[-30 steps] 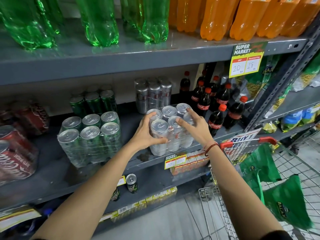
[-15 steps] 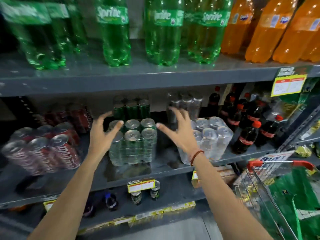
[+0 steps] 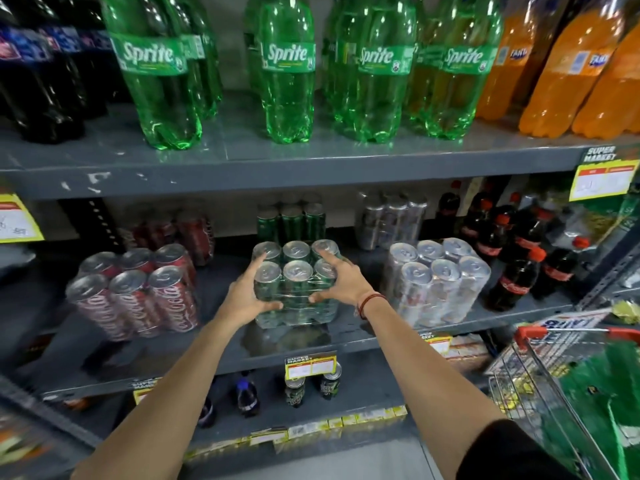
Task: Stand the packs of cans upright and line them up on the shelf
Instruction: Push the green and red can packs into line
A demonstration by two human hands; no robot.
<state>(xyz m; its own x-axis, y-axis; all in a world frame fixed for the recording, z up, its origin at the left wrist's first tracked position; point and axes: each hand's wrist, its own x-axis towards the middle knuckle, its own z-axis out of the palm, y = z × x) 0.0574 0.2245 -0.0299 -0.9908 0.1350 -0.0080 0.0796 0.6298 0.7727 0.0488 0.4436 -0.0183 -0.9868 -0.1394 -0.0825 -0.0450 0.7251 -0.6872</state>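
Observation:
A shrink-wrapped pack of green cans [image 3: 296, 285] stands upright in the middle of the grey shelf [image 3: 221, 358]. My left hand [image 3: 247, 296] grips its left side and my right hand [image 3: 341, 280] grips its right side and top. To the right, a pack of silver cans [image 3: 438, 282] stands upright. On the left, a pack of red cola cans [image 3: 135, 296] leans backwards. Behind these at the back of the shelf are another red pack [image 3: 176, 230], a green pack [image 3: 291, 220] and a silver pack [image 3: 391, 216].
Small cola bottles [image 3: 519, 258] fill the shelf's right end. Large green, orange and dark bottles stand on the shelf above [image 3: 287, 71]. A wire shopping cart [image 3: 568, 382] with green bags sits at the lower right. Single cans and a bottle stand on the shelf below.
Both hands left the silver pack, moved left and closed on the green pack. The view has shifted left and up.

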